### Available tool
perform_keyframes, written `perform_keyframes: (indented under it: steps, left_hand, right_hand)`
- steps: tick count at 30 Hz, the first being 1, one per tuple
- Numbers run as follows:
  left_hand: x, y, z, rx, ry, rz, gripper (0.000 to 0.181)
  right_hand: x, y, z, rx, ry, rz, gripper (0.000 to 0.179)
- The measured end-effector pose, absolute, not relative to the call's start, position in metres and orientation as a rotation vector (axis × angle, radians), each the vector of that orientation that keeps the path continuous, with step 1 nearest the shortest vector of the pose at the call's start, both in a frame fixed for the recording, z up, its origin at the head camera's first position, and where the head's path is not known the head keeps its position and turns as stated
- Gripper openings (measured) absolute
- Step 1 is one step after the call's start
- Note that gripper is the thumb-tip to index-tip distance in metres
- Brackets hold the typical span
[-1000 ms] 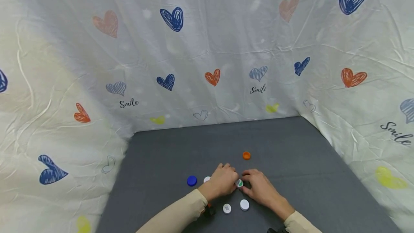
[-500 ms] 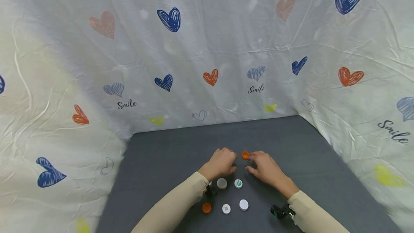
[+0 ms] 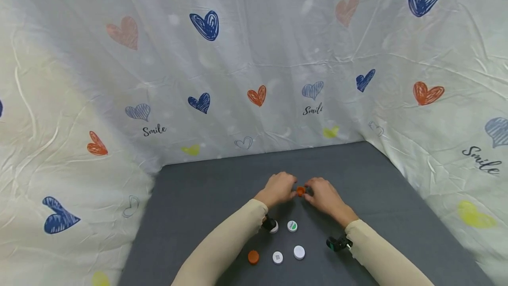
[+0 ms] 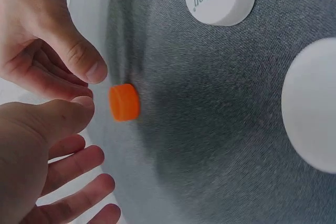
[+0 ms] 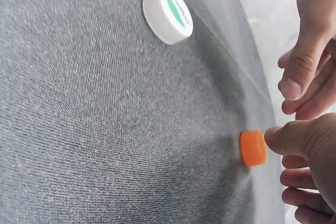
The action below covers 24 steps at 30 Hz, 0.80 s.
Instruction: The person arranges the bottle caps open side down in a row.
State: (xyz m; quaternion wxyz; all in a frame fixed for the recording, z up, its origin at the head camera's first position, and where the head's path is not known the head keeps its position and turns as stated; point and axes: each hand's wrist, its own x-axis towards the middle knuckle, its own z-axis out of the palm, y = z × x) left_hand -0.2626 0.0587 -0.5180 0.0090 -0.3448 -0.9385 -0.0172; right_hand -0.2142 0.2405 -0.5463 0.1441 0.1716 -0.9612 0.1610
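Observation:
An orange bottle cap point(image 3: 300, 191) lies on the grey cloth between my two hands. My left hand point(image 3: 279, 188) is just left of the cap with its fingers spread and relaxed. From the right, my right hand point(image 3: 323, 195) reaches beside the cap, thumb and fingers loosely bent. In the right wrist view, the right thumb tip overlaps the side of the orange cap point(image 5: 253, 148). The left wrist view has the orange cap point(image 4: 124, 102) beyond the fingertips of both hands. Neither hand grips anything.
Nearer me lie a white cap with a green mark point(image 3: 292, 226), a white cap point(image 3: 299, 252), a smaller white cap point(image 3: 278, 257) and another orange cap point(image 3: 253, 257). My left wrist partly covers one more white cap point(image 3: 274, 227). A printed curtain point(image 3: 254, 56) hangs behind.
Both hands left the green-marked white cap and moved away from me to the far orange cap, closing in from both sides. The left forearm now hides the blue cap.

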Motion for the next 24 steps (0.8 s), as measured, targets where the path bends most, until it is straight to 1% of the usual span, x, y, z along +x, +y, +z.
perform_keyframes:
  steps: [5, 10, 17, 24]
  left_hand:
    - [-0.269, 0.064, -0.526, -1.03, -3.004, -0.112, 0.036]
    - [-0.275, 0.067, -0.542, -0.989, -3.033, -0.158, 0.036]
    - [-0.277, 0.07, -0.553, -0.981, -3.019, -0.185, 0.019]
    - [-0.276, 0.074, -0.558, -0.966, -2.989, -0.207, 0.015]
  right_hand:
    - [-0.22, 0.243, -0.553, 0.454, -2.814, 0.493, 0.027]
    - [-0.225, 0.245, -0.561, 0.437, -2.844, 0.502, 0.027]
    - [-0.23, 0.244, -0.57, 0.408, -2.86, 0.531, 0.021]
    - [-0.23, 0.245, -0.575, 0.425, -2.846, 0.499, 0.021]
